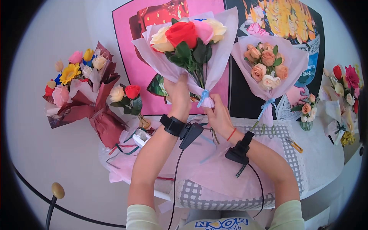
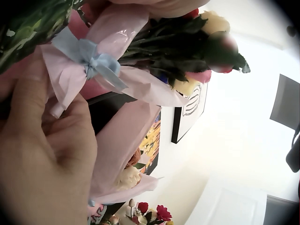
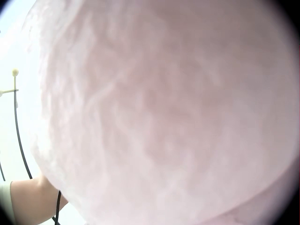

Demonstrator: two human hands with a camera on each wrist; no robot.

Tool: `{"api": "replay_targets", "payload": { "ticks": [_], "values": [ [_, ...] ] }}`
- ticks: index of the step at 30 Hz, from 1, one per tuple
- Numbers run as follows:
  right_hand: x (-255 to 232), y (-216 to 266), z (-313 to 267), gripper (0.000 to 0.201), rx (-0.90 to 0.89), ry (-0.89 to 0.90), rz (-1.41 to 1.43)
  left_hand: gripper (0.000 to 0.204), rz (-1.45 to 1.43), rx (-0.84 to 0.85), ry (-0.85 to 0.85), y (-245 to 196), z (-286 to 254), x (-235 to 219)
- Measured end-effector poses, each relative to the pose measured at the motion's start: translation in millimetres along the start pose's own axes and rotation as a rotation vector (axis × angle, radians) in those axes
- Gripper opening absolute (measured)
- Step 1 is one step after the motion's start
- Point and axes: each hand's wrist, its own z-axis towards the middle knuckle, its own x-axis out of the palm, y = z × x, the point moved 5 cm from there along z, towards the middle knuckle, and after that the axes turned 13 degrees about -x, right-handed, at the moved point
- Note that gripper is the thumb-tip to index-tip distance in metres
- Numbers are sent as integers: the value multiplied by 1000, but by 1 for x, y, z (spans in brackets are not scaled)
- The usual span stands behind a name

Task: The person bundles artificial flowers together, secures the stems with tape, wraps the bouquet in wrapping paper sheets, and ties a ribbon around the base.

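A bouquet of red, pink and cream roses, wrapped in pale pink paper, is raised upright over the table in the head view. My left hand holds it on the left side by the stems, most of its fingers hidden behind the wrap. With its thumb and fingers, my right hand grips the gathered paper end just below a light blue ribbon bow. From the left wrist, the bow appears close up, the right hand pinching beneath it. A blurred pale pink surface fills most of the right wrist view.
A peach rose bouquet leans against posters on the right. To the left stand a burgundy-wrapped bouquet and a small vase of roses. Pink paper sheets, a yellow cutter knife and a white device lie on the table.
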Motion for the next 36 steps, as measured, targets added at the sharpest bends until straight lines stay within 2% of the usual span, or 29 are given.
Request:
{"api": "replay_targets", "payload": {
  "ticks": [2, 5, 8, 9, 11, 13, 15, 16, 19, 23, 24, 25, 27, 29, 31, 32, 33, 35, 36],
  "values": [
    [0, 3, 2, 29, -31, -7, -25, 36, 23, 41, -6, -1, 2, -2],
    [5, 3, 9, 29, 48, 24, 77, 38, 85, 14, 10, -3, 8, -5],
    [11, -2, 20, 30, 93, 51, 156, 26, -146, -99, 211, -2, 13, -1],
    [13, 2, 25, 31, 145, 79, 207, 26, -145, -104, 211, -5, 10, -3],
    [17, 8, 36, 31, 203, 105, 261, 28, -68, -271, 345, -3, 5, 0],
    [21, 20, 46, 31, 172, 109, 317, 29, -24, -234, 404, 3, 11, -7],
    [29, 19, 50, 39, 236, 134, 346, 29, 376, -426, 544, 14, 8, -9],
    [35, 13, 51, 40, 218, 127, 362, 30, 392, -373, 529, 18, 11, -14],
    [44, -1, 47, 42, 205, 128, 336, 31, 452, -370, 513, 26, 15, -24],
    [51, -26, 39, 40, 227, 162, 217, 43, 593, -406, 474, 39, 2, -39],
    [53, -35, 39, 40, 225, 162, 218, 52, 631, -457, 517, 49, 2, -47],
    [54, -40, 41, 40, 168, 165, 198, 52, 633, -454, 517, 48, -2, -52],
    [54, -48, 42, 41, 112, 165, 178, 54, 618, -582, 555, 55, -19, -62],
    [53, -44, 43, 43, -42, 188, 111, 48, 678, -520, 598, 62, -20, -71],
    [53, -42, 37, 42, -57, 194, 147, 38, 942, -492, 640, 70, -20, -80],
    [53, -39, 33, 43, -72, 202, 181, 38, 944, -492, 634, 73, -20, -83],
    [53, -40, 30, 43, -73, 204, 185, 34, 910, -487, 623, 73, -20, -83],
    [54, -50, 23, 44, 82, 305, 131, 30, 874, -483, 612, 72, -20, -83],
    [55, -53, 18, 44, 83, 305, 131, 29, 952, -454, 615, 69, -21, -82]
  ]
}}
